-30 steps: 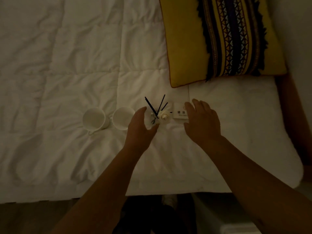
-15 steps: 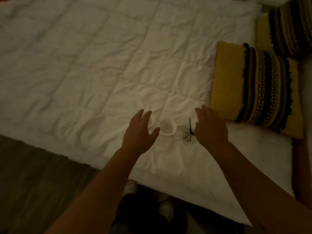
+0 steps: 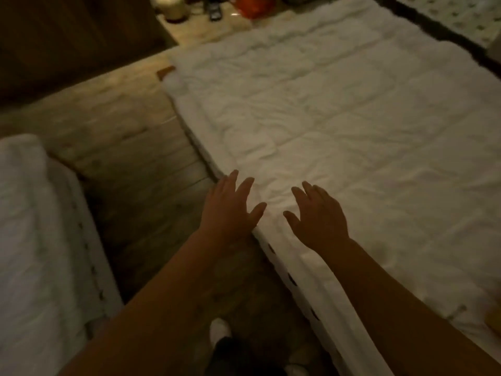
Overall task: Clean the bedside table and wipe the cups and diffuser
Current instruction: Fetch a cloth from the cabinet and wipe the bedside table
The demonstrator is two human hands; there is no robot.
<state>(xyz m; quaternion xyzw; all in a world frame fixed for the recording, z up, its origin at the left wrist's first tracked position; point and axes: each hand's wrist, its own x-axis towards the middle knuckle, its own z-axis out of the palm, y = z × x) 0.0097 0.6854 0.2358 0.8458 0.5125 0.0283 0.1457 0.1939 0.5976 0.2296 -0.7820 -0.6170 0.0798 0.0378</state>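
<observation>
While both forearms reach forward from the bottom of the view, the left hand [image 3: 230, 210] hangs palm-down over the near edge of the white quilted duvet [image 3: 352, 126], its fingers straight and spread and its thumb angled out to the right; it holds nothing; the right hand [image 3: 318, 215] hovers just beside it over the duvet itself, likewise released, fingers loosely extended and empty; whether either palm actually touches the fabric cannot be told in the dim light. Half a second ago the same two hands were spread over the duvet with a white cup and the reed diffuser between them and a yellow striped cushion to the right; now the view has swung left, and cups, diffuser and cushion have all gone out of sight, so where those things lie cannot be told from this view; the wooden floor [image 3: 130, 147] and a second white bed [image 3: 29, 226] have come into view on the left, and a bedside table [image 3: 206, 28] bearing blurred small objects shows at the top, well apart from the hands.
</observation>
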